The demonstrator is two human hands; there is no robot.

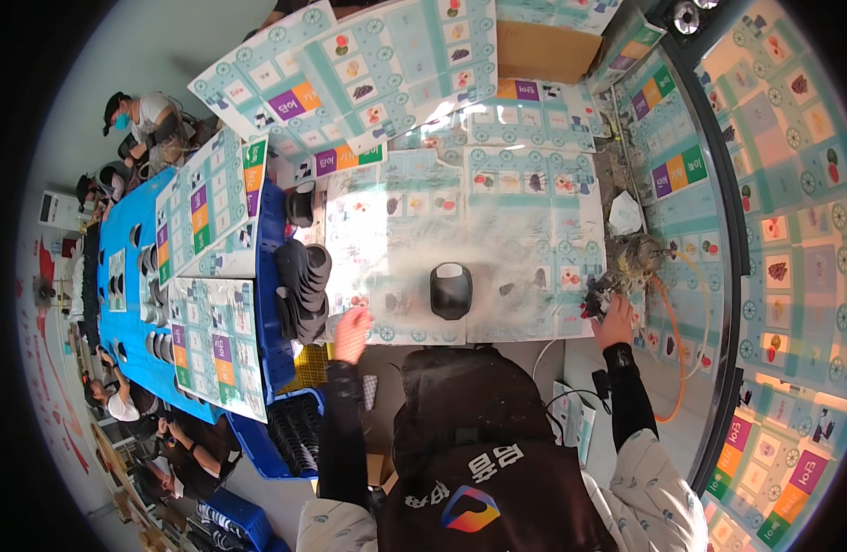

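A black, rounded shell-like piece [450,294] with a pale patch at its upper end lies near the front edge of the paper-covered table [525,239]. To its left, my left hand [352,334] hovers by the table edge, slightly blurred, its fingers loosely extended and holding nothing I can see. Dark curved pieces [302,281] are stacked just beyond that hand. At the right edge, my right hand [615,322] has its fingers around a small dark spray gun [595,300], part of which the hand hides.
An orange hose [667,354] hangs at the right, below a grimy lump [637,256]. Printed panels line the booth's sides and back. Left are a blue crate [274,317], a lower blue bin [281,442] of dark pieces, and a long blue table [125,221] with people alongside.
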